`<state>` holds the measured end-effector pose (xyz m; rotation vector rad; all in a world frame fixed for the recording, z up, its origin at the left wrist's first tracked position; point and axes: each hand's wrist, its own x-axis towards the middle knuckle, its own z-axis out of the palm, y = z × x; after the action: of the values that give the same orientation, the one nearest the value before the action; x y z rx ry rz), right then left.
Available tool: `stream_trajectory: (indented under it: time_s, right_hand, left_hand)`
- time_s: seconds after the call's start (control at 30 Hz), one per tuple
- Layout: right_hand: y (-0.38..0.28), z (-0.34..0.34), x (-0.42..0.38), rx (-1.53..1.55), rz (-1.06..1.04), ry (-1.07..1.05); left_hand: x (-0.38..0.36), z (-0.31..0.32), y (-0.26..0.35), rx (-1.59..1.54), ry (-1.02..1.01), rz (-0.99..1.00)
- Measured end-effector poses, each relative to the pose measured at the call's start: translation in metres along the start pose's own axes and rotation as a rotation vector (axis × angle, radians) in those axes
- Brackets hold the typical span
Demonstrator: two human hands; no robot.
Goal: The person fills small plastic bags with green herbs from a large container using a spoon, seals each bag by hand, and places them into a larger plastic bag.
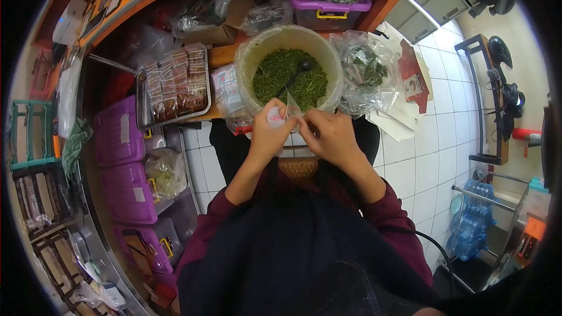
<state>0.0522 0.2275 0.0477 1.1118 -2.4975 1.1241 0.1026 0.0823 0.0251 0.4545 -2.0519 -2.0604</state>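
Close to the near rim of a large pale round tub, my left hand is closed on a small clear plastic bag with some red print. My right hand pinches the bag's edge from the other side, its fingertips nearly meeting the left ones. Finely chopped green leaves fill the tub's bottom. A black spoon rests on the leaves, its handle slanting toward my hands. What the bag holds is hard to make out.
Left of the tub stands a metal tray of wrapped packets, beside a stack of flat plastic bags. Clear bags with greens lie at right. Purple-lidded boxes line the left; another purple-lidded box is behind.
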Motion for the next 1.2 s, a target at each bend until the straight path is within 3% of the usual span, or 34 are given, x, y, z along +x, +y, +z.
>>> stream_trajectory:
  time_s: [0.03,0.13,0.23,0.37,0.4,0.5,0.63,0.73,0.83,0.93,1.03,1.17,1.2]
  right_hand:
    - [0.002,-0.002,0.004,0.004,0.011,-0.014]
    - [0.017,-0.008,0.021,0.047,0.100,-0.112]
    - [0.026,-0.002,0.037,0.374,0.314,-0.226]
    - [0.025,0.019,0.047,0.806,0.486,-0.371]
    - [0.029,0.019,0.051,0.839,0.529,-0.569]
    - [0.032,0.028,0.076,0.859,0.498,-0.524]
    - [0.107,0.088,0.088,-0.256,-0.148,-0.457]
    - [0.123,0.104,0.093,-0.368,-0.074,-0.863]
    - [0.131,0.104,0.099,-0.331,-0.133,-0.910]
    - [0.129,0.091,0.112,-0.240,-0.050,-0.578]
    - [0.104,0.093,0.119,0.291,0.305,-0.280]
    - [0.095,0.129,0.096,0.431,0.216,-0.492]
    - [0.090,0.126,0.096,0.336,0.081,-0.506]
  left_hand:
    - [0.004,-0.002,-0.005,-0.153,0.011,-0.076]
    - [0.011,-0.010,-0.008,0.160,0.047,0.354]
    - [0.023,-0.019,0.007,0.215,-0.258,0.526]
    - [0.018,-0.032,0.013,0.311,-0.059,0.477]
    - [0.014,-0.035,0.005,0.304,0.002,0.442]
    - [0.020,-0.059,-0.002,0.200,0.173,0.340]
    - [0.036,-0.106,-0.008,0.059,0.384,0.305]
    - [0.040,-0.133,-0.001,-0.031,0.488,0.289]
    - [0.037,-0.153,-0.003,-0.161,0.614,0.226]
    - [0.038,-0.169,-0.018,-0.216,0.760,0.226]
    - [0.041,-0.173,-0.023,-0.380,0.803,0.236]
    - [0.046,-0.175,-0.024,-0.365,0.800,0.228]
    - [0.045,-0.179,-0.021,-0.347,0.824,0.251]
